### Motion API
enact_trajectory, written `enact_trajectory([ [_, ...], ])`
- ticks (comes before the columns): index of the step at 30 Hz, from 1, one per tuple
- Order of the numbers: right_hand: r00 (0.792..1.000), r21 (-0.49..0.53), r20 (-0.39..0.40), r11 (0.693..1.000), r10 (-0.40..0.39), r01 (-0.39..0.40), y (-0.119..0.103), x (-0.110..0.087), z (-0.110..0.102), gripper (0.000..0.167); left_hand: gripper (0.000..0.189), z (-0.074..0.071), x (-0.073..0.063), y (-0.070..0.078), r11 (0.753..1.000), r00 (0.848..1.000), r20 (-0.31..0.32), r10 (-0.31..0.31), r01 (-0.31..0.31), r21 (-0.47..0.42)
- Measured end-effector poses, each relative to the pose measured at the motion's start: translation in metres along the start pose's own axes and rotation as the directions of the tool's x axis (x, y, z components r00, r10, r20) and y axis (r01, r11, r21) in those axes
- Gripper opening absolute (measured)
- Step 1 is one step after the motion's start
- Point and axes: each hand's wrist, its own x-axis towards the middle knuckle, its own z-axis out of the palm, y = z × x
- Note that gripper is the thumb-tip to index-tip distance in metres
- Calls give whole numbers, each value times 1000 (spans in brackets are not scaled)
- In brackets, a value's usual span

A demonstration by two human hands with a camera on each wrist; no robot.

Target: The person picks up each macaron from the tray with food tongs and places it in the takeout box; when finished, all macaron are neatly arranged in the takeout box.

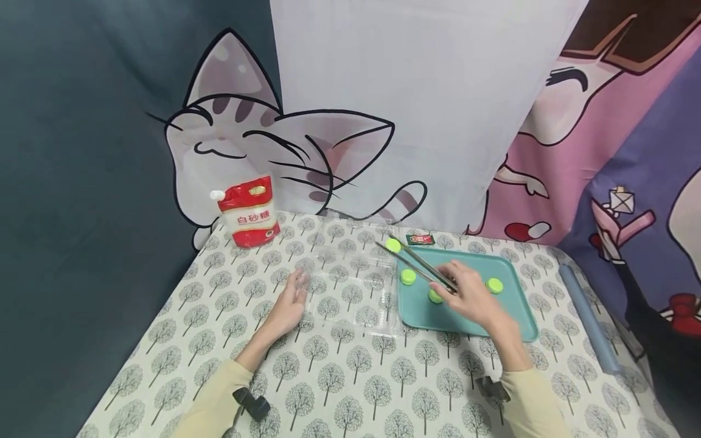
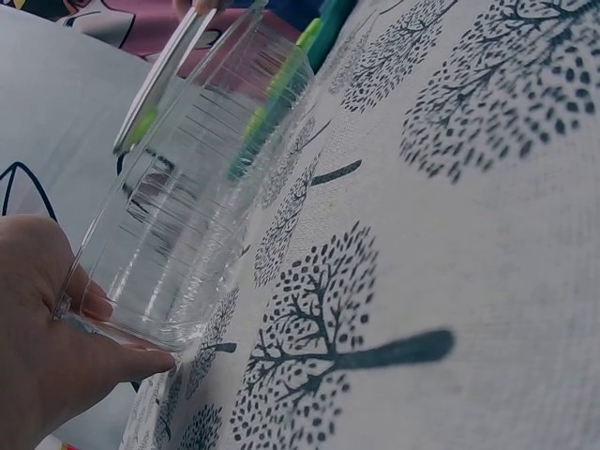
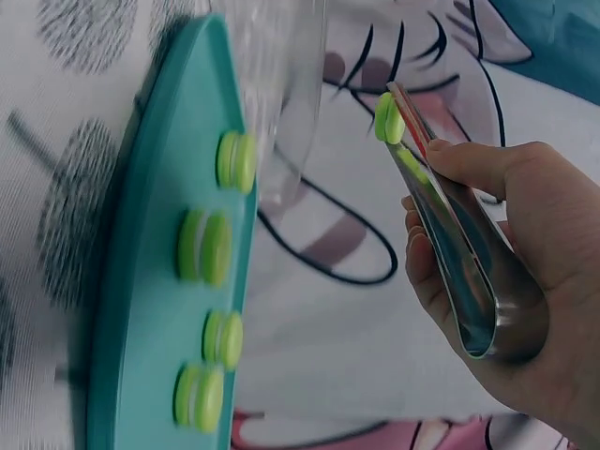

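My left hand (image 1: 289, 306) grips the left edge of a clear plastic container (image 2: 155, 281), thumb outside and fingers over the wall in the left wrist view. The open container sits on the patterned tablecloth. My right hand (image 1: 468, 295) holds metal tongs (image 3: 459, 248), whose tips pinch a light green macaron (image 3: 389, 118) in the air. In the head view the tong tips point left and away, near the container's right side. Several more green macarons (image 3: 204, 246) stand on a teal tray (image 1: 465, 316) right of the container, partly under my right hand.
A red and white pouch (image 1: 251, 213) with a white cap stands at the back left. Behind the tray lies a small green and red packet (image 1: 420, 239). A rolled blue-grey tube (image 1: 590, 319) lies along the table's right side. Printed cloth hangs behind the table.
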Motion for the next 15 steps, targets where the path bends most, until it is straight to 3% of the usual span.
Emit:
enact_trajectory([
  [7, 993, 44, 105, 998, -47, 43, -19, 23, 22, 31, 60, -1, 3, 4, 1000, 1000, -5, 4, -4, 8],
  [15, 971, 53, 212, 994, -108, 99, -35, 35, 47, 36, 59, 1, 1, 1, 1000, 1000, -16, -10, 10, 15],
])
